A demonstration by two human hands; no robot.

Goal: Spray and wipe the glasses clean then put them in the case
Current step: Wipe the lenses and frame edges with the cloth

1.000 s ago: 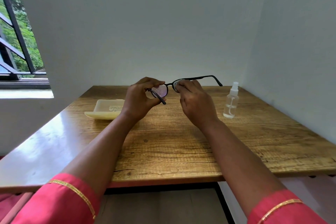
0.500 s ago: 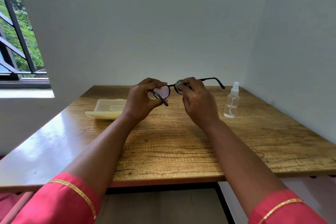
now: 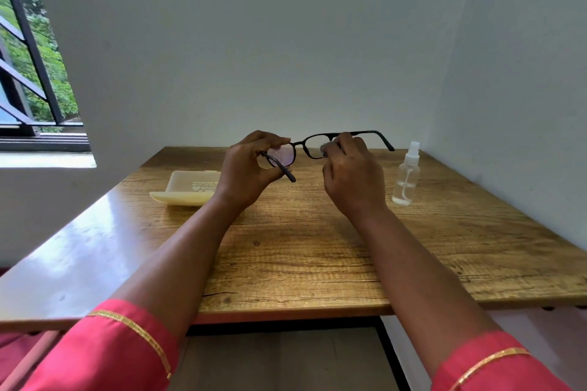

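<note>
Left hand (image 3: 246,168) pinching glasses (image 3: 300,149) above tabletop (image 3: 317,251); right hand (image 3: 352,178) curled, rubbing small cloth (image 3: 324,149) on lens.

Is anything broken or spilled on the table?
Nothing looks broken or spilled. The spray bottle stands upright, the case lies on the table, and the glasses show droplets only on one lens.

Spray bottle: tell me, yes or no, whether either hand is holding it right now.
No. The spray bottle stands alone on the table while the left hand and right hand both hold the glasses.
</note>
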